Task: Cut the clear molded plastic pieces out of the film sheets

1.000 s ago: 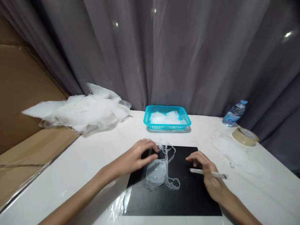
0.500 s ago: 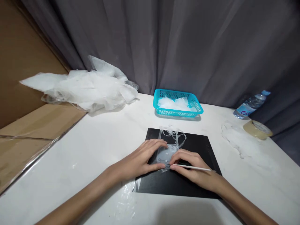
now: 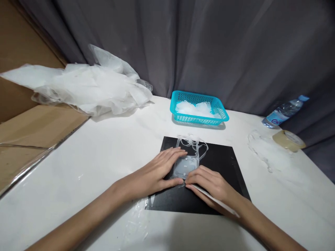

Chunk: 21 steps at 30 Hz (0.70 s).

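A flat, translucent plastic piece [image 3: 186, 165] with small raised dots lies on a black board [image 3: 220, 158]. Clear stringy strips [image 3: 192, 139] loop out from its far end. My left hand [image 3: 159, 172] rests along the piece's left side, its fingers stretched out and the thumb at the near edge. At the near right corner, my right hand [image 3: 211, 183] pinches a thin, white, stick-like tool [image 3: 216, 200] that slants back toward the wrist. The tool's tip is hidden by the fingers. Both hands nearly meet at the near edge.
Beyond the board stands a turquoise basket [image 3: 200, 120] with white translucent pieces inside. A heap of white plastic sheeting [image 3: 99, 90] lies back left, beside cardboard [image 3: 34, 127]. A water bottle [image 3: 284, 113], a tape roll [image 3: 288, 141] and clear scraps [image 3: 269, 153] are on the right.
My right hand has tilted the tool, so its back end now points lower toward my wrist. My left hand keeps its place on the piece. The whole view has shifted slightly.
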Tool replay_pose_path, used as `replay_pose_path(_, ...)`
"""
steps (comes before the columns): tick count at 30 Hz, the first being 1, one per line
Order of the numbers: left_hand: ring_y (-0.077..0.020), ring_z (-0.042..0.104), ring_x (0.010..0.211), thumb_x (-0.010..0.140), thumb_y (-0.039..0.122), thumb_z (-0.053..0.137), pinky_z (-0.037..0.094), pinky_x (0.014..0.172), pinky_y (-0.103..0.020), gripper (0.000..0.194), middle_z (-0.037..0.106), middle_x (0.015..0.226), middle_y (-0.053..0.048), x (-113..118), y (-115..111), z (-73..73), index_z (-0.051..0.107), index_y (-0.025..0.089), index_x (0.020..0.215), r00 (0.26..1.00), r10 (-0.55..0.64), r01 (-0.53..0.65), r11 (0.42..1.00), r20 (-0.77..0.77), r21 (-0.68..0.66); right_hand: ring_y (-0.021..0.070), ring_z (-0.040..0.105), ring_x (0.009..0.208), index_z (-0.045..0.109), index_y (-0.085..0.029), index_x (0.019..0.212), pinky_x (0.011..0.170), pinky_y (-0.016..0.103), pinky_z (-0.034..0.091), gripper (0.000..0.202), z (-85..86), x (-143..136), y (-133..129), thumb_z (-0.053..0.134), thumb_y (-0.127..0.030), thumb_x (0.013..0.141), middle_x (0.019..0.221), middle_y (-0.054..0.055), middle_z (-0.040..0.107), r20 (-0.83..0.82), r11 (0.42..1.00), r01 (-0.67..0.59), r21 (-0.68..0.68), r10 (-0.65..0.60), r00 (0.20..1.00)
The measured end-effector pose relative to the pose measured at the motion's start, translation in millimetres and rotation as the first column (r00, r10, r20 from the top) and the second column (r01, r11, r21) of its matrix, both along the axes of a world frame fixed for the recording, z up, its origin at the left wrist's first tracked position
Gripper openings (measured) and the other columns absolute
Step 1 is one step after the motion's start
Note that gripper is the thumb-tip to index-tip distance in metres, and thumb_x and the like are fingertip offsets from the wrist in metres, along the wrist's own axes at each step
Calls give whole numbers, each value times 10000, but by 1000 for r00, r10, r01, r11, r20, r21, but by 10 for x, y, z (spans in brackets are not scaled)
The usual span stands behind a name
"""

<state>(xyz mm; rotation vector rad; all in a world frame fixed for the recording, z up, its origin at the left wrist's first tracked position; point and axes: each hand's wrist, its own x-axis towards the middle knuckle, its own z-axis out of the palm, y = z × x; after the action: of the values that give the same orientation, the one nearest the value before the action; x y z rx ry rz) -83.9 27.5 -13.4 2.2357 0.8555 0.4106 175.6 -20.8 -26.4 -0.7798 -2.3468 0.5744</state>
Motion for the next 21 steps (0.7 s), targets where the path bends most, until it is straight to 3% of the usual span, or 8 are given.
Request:
replay_pose_path(4,-387,222,1618,1017,532,630,247,1303,-571,778,285,1751,-110,-18,26,-72,291,301,1678,999,-1,-1,999,-35,-41,202,705,881,644,-175,1076,768,301,576,146,28,27,-22,503,-133,1072,976,104,726,40,994,-5,111,0,999)
replay_pose_path(9,-384,129,1638,1026,564,604,201,1312,-576,863,156,1783,-110,-18,32,-78,160,287,1712,996,-26,20,997,-87,-69,191,669,847,630,-187,1072,693,283,534,176,-33,112,-55,468,-120,1082,986,100,720,137,992,0,129,-17,990)
replay_pose_path(15,-369,75,1643,1048,561,569,190,1317,-549,856,67,1793,-58,-18,29,-20,71,347,1711,995,-35,29,997,-90,-72,224,703,948,656,-159,1206,750,317,573,279,-22,16,-64,414,-87,1086,1080,133,734,257,957,-30,289,-48,965)
replay_pose_path(19,-381,45,1643,1033,588,578,196,1317,-540,914,-15,1793,-68,-15,37,-24,18,339,1711,995,-22,16,998,-95,-59,277,699,1085,582,-101,1388,833,365,618,327,32,-60,-71,443,-129,1094,1221,195,708,285,939,41,342,-145,947)
replay_pose_path(21,-393,24,1641,1021,606,585,191,1318,-544,957,-47,1789,-83,-16,45,-50,-13,319,1712,994,-12,6,998,-108,-55,299,691,1069,570,-81,1412,838,395,624,349,23,-79,-96,464,-121,1082,1199,197,717,319,929,38,367,-164,933)
